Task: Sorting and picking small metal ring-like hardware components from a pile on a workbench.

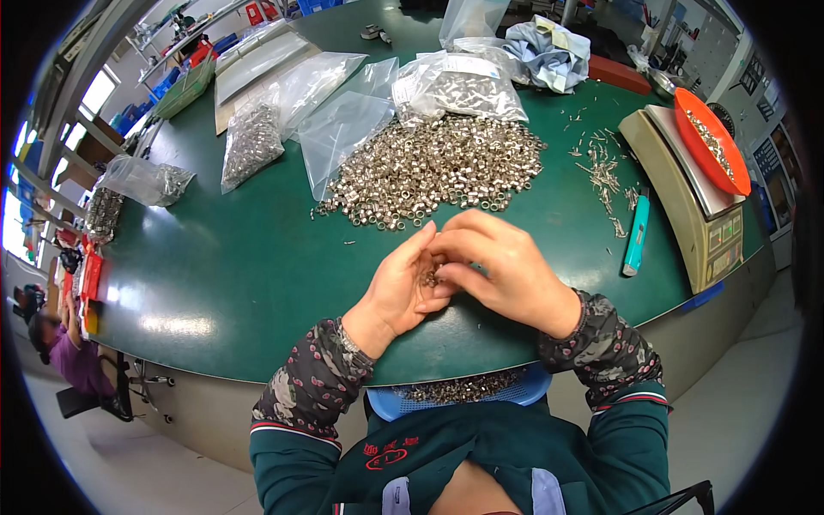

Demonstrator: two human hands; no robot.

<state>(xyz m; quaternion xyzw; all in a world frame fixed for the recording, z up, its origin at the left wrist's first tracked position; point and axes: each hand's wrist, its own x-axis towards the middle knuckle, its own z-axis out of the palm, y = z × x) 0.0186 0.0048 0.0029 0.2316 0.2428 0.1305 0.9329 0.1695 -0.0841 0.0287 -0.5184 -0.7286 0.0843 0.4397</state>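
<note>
My left hand (396,287) is cupped palm up near the front edge of the green table (232,275), with a few small silvery metal rings (428,278) lying in it. My right hand (505,266) curls over the left palm, its fingertips touching those rings. Just beyond the hands lies a large heap of the same metal rings (433,167). A blue basket (515,390) with more rings sits in my lap under the table edge.
Clear plastic bags (343,120), some filled with rings (251,142), lie at the back. A scale with an orange tray (712,142) stands at right, with a teal cutter (636,243) and scattered small metal pins (603,172) beside it. Another person (64,352) sits at far left.
</note>
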